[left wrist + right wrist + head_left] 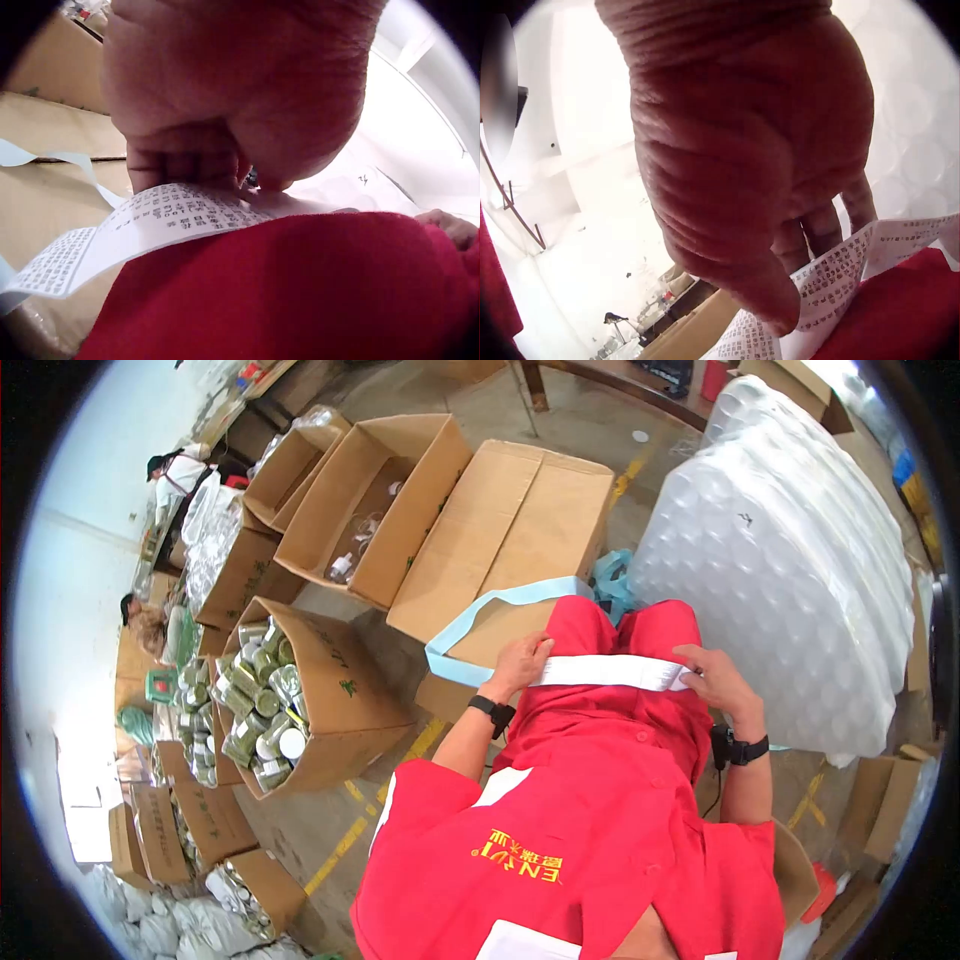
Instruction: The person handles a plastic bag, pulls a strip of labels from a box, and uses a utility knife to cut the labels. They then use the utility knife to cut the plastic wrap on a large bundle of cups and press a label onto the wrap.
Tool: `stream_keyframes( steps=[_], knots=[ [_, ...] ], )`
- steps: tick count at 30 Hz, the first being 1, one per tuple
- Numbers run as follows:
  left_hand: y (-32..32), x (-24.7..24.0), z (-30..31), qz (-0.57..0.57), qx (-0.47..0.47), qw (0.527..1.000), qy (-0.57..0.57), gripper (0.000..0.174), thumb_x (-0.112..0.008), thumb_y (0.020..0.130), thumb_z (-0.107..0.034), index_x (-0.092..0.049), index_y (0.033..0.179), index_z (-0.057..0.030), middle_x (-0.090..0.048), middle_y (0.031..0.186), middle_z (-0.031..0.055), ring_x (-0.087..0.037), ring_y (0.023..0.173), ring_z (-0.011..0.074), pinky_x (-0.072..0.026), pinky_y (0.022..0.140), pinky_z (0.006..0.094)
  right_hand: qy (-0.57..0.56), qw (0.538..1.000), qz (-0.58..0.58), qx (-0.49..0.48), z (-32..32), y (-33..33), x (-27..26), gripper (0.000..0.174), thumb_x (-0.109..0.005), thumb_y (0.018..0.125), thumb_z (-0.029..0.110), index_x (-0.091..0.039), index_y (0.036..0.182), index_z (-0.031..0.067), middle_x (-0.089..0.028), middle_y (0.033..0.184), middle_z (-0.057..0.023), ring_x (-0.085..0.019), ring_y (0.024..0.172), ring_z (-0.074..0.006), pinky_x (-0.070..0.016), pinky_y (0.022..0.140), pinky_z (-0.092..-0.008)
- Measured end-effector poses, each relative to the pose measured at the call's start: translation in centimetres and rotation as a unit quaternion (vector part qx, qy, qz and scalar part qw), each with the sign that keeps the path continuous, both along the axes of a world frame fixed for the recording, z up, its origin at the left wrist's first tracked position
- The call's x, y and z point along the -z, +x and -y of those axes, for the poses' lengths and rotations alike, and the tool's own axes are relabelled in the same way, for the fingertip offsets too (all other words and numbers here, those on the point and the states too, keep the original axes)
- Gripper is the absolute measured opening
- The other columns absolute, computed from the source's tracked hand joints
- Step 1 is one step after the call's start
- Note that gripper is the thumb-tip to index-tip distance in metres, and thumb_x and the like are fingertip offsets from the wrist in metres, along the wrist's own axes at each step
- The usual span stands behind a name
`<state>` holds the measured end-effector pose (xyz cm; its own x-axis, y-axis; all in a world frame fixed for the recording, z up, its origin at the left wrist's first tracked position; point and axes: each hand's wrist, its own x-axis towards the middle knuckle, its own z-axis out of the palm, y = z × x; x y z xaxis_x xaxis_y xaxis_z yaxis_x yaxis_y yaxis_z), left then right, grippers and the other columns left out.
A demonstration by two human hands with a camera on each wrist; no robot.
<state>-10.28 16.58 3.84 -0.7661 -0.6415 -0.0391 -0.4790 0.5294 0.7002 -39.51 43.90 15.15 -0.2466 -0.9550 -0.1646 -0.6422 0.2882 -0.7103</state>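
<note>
A long strip of printed labels (612,671) lies across the thighs of red trousers, white on its upper face, with a pale blue stretch (470,622) looping over the cardboard at the left. The left hand (517,665) pinches the strip near the left thigh; in the left wrist view its fingers bend down onto the printed labels (172,214). At the strip's right end the right hand (718,678) holds it between thumb and fingers. Small dark print covers the folded labels (832,281) in the right wrist view, where the right thumb lies against them.
A closed carton (510,520) stands in front of the knees. Left of it are an open carton (300,550) and a box of green-filled jars (330,700). A large stack of bubbled plastic (770,580) rises at the right. Two people are at the far left.
</note>
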Motion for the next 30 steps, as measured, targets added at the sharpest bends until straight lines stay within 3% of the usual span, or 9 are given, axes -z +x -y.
stream_keyframes(
  steps=[4, 8, 12, 14, 15, 20, 22, 26, 30],
  knots=[
    [0.3, 0.5, 0.4, -0.014, -0.011, 1.0, 0.017, 0.032, -0.058, 0.102, -0.032, -0.071, 0.113, -0.0049, -0.074, 0.097, 0.0221, -0.071, 0.094, 0.0411, -0.0553, 0.081, 0.0477, 0.003, 0.986, 0.165, 0.02, 0.8, -0.9, -0.7, 0.044, -0.069, 0.091, 0.002, -0.063, 0.134, 0.0092, -0.066, 0.079, -0.0049, -0.061, 0.071, -0.0166, -0.0494, 0.065, -0.0337],
    [0.4, 1.7, 0.7, -0.027, -0.023, 0.999, 0.023, 0.035, -0.058, 0.102, -0.036, -0.072, 0.113, -0.0059, -0.074, 0.094, 0.0212, -0.071, 0.09, 0.04, -0.0554, 0.08, 0.0489, 0.033, 0.963, 0.266, 0.027, 1.4, -0.3, -2.8, 0.042, -0.068, 0.093, 0.002, -0.062, 0.135, 0.0074, -0.06, 0.075, 0.0005, -0.055, 0.07, -0.0097, -0.0468, 0.063, -0.0299],
    [0.2, 2.2, 1.0, -0.029, -0.042, 0.998, 0.036, 0.031, -0.059, 0.102, -0.033, -0.072, 0.112, -0.0062, -0.073, 0.095, 0.0215, -0.07, 0.091, 0.0416, -0.0551, 0.079, 0.0492, 0.071, 0.987, 0.143, -0.006, 1.5, -1.1, 0.9, 0.044, -0.07, 0.091, 0.004, -0.06, 0.135, 0.0043, -0.065, 0.077, -0.0047, -0.061, 0.07, -0.015, -0.051, 0.067, -0.0313],
    [0.7, 2.1, 1.1, -0.017, -0.059, 0.997, 0.036, 0.031, -0.059, 0.102, -0.033, -0.072, 0.112, -0.0063, -0.073, 0.095, 0.0213, -0.07, 0.09, 0.0416, -0.0552, 0.079, 0.0492, 0.004, 1.0, -0.009, -0.017, 1.6, -0.7, 2.5, 0.044, -0.07, 0.09, 0.004, -0.061, 0.133, 0.0022, -0.07, 0.08, -0.0096, -0.067, 0.074, -0.0221, -0.0541, 0.073, -0.0351],
    [0.9, 2.2, 1.3, -0.019, -0.061, 0.997, 0.04, 0.031, -0.06, 0.102, -0.033, -0.071, 0.113, -0.0069, -0.073, 0.095, 0.0212, -0.07, 0.091, 0.0415, -0.0553, 0.079, 0.049, 0.017, 1.0, 0.014, 0.012, 1.6, -0.6, 2.8, 0.044, -0.069, 0.089, 0.003, -0.061, 0.131, 0.0011, -0.074, 0.096, -0.0142, -0.071, 0.085, -0.0293, -0.0557, 0.079, -0.0397],
    [3.6, 7.4, 2.4, -0.064, -0.084, 0.994, 0.012, 0.03, -0.06, 0.097, -0.022, -0.07, 0.121, -0.0084, -0.074, 0.102, 0.0216, -0.071, 0.097, 0.0391, -0.0559, 0.083, 0.048, -0.035, 0.997, -0.007, 0.07, 1.0, -1.5, 6.7, 0.045, -0.075, 0.088, 0.009, -0.063, 0.132, 0.0038, -0.067, 0.127, -0.0182, -0.068, 0.109, -0.0348, -0.0557, 0.094, -0.0423],
    [4.8, 10.6, 3.3, -0.054, -0.118, 0.97, 0.206, 0.037, -0.058, 0.093, -0.008, -0.067, 0.129, -0.0108, -0.075, 0.102, 0.0174, -0.072, 0.085, 0.0336, -0.058, 0.075, 0.0439, -0.083, 0.983, -0.156, 0.038, 1.2, -1.1, 7.2, 0.047, -0.077, 0.088, 0.016, -0.064, 0.132, 0.0056, -0.067, 0.128, -0.0176, -0.063, 0.121, -0.036, -0.05, 0.105, -0.0457],
    [2.6, 6.5, 2.6, -0.019, -0.072, 0.997, -0.028, 0.031, -0.057, 0.103, -0.031, -0.068, 0.121, -0.0086, -0.073, 0.091, 0.0238, -0.071, 0.084, 0.0423, -0.0543, 0.074, 0.0503, -0.077, 0.983, -0.163, 0.029, 1.3, -0.6, 5.2, 0.05, -0.077, 0.086, 0.024, -0.063, 0.132, 0.0078, -0.064, 0.133, -0.0167, -0.057, 0.127, -0.0388, -0.0451, 0.109, -0.0481],
    [1.2, 3.4, 3.0, -0.012, -0.057, 0.996, 0.064, 0.033, -0.064, 0.1, -0.023, -0.067, 0.125, -0.0005, -0.074, 0.1, 0.0218, -0.072, 0.091, 0.0319, -0.0553, 0.08, 0.0431, -0.169, 0.958, -0.19, 0.131, 1.2, -4.2, 2.4, 0.05, -0.075, 0.087, 0.021, -0.062, 0.133, 0.0067, -0.062, 0.137, -0.0175, -0.056, 0.13, -0.0377, -0.0438, 0.111, -0.048]
  ],
)
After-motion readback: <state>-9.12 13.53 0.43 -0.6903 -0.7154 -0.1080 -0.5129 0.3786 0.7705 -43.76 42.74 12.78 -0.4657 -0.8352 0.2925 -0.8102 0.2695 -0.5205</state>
